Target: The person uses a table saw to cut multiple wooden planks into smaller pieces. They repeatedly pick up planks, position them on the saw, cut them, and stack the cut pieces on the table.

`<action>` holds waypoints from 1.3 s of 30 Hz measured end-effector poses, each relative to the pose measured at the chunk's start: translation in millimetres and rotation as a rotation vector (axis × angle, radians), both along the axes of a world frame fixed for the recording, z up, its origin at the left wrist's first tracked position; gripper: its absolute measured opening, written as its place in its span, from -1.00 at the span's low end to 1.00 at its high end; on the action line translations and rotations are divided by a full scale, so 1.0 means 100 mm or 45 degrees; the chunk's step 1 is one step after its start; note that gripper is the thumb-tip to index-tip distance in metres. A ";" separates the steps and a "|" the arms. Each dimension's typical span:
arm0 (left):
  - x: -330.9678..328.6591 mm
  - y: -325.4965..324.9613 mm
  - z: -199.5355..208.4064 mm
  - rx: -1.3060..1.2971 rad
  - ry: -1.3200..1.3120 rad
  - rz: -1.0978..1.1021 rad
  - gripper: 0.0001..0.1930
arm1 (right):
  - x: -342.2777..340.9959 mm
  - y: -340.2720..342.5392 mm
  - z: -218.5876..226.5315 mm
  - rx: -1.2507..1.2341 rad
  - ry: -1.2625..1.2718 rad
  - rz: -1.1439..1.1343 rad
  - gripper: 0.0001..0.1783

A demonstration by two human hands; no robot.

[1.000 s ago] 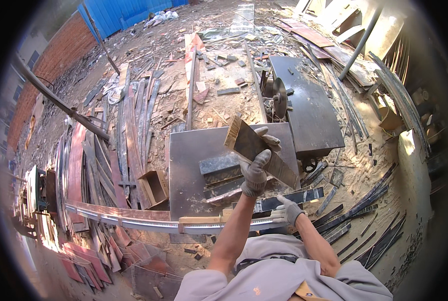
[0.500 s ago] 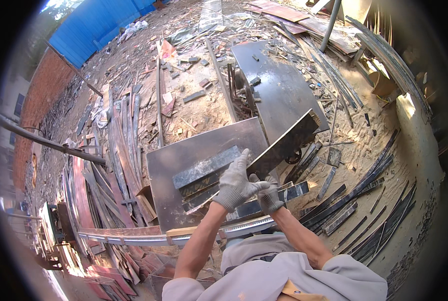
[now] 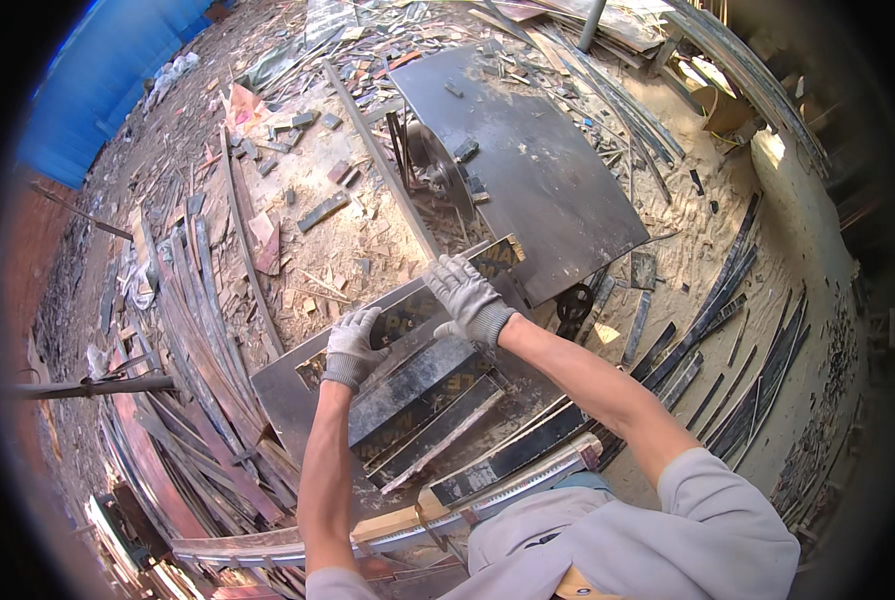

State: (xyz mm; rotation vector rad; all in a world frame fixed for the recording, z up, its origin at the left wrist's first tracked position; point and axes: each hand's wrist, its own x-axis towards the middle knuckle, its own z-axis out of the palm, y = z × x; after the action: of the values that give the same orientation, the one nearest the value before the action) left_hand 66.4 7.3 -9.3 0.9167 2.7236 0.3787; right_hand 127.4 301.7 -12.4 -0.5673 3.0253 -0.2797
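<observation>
A dark plank with yellow lettering (image 3: 401, 314) lies slantwise across the metal worktable (image 3: 282, 389). Its left end is gripped by my left hand (image 3: 352, 345), in a grey knit glove, fingers over the far edge. My right hand (image 3: 467, 300), gloved alike, rests flat on the plank's right part, fingers stretched and thumb spread. Just nearer to me are a broad dark board (image 3: 417, 385) and narrower strips (image 3: 437, 435). Beyond the right hand, a round disc (image 3: 451, 178) stands in a gap beside a larger dark metal plate (image 3: 537, 165).
A pale wooden bar (image 3: 387, 523) and a silver marked rail (image 3: 447, 524) run along the near edge. Long strips (image 3: 192, 330) are heaped at left, dark strips (image 3: 707, 370) at right. Offcuts (image 3: 322, 210) litter the sandy ground. A blue metal fence (image 3: 107, 85) stands far left.
The plank, raised and tilted at right before, now lies lower across the worktable. My hands have moved apart, the left toward its left end and the right onto its right part. The view has shifted.
</observation>
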 end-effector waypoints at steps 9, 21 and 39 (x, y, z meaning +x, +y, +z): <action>-0.18 -0.08 -0.48 0.041 -0.263 0.136 -0.08 | -0.40 0.25 -0.74 -0.128 -0.145 0.051 0.16; -0.21 -0.05 -0.32 -0.026 -0.276 0.447 -0.16 | -0.54 0.13 -0.57 -0.213 -0.125 -0.073 0.07; -0.76 -0.11 -0.34 0.010 -0.177 0.422 -0.20 | -1.10 0.05 -0.53 -0.199 -0.088 -0.097 -0.02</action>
State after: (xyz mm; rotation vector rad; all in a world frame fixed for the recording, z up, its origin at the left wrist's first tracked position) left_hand -9.5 -3.7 -42.9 0.4186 2.7427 0.4939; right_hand 17.5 306.6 -65.6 -0.4422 2.9792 -0.5321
